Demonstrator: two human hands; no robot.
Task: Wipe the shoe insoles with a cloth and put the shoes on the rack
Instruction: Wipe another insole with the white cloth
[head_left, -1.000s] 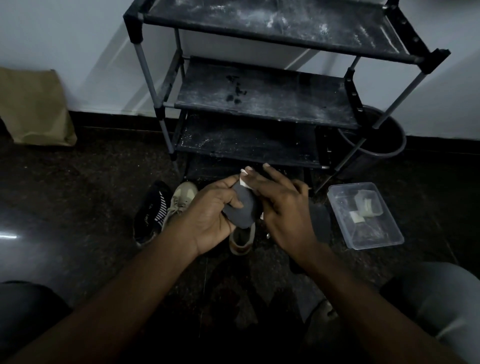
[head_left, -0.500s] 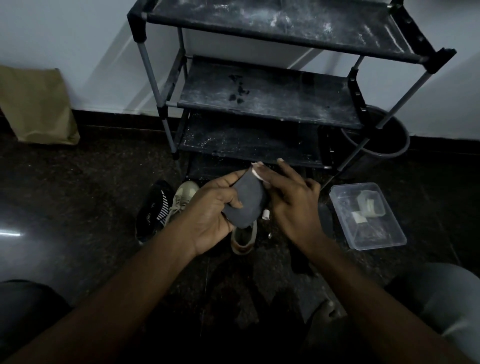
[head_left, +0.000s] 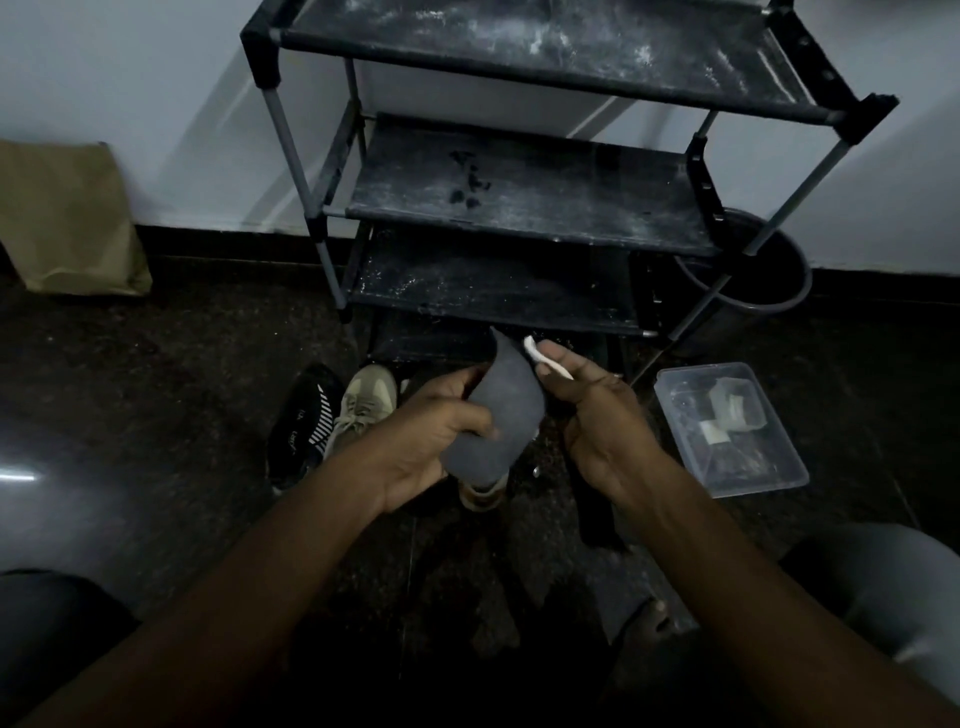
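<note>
left hand (head_left: 426, 436): fingers curled round grey insole (head_left: 506, 405), frame centre | right hand (head_left: 605, 421): fingers pinch white cloth (head_left: 537, 356) just beside insole's upper edge | rack (head_left: 519, 187): upper centre | black shoe (head_left: 304, 421), beige shoe (head_left: 366, 402): floor, centre-left

L hand (head_left: 431, 431) grips grey insole (head_left: 501, 410) — R hand (head_left: 597, 410) pinches white cloth (head_left: 545, 361), rack (head_left: 519, 192) behind.

rack (head_left: 519, 192) shelves open in front | shoes (head_left: 363, 405) left on floor (head_left: 156, 389) | box (head_left: 727, 426) right
</note>
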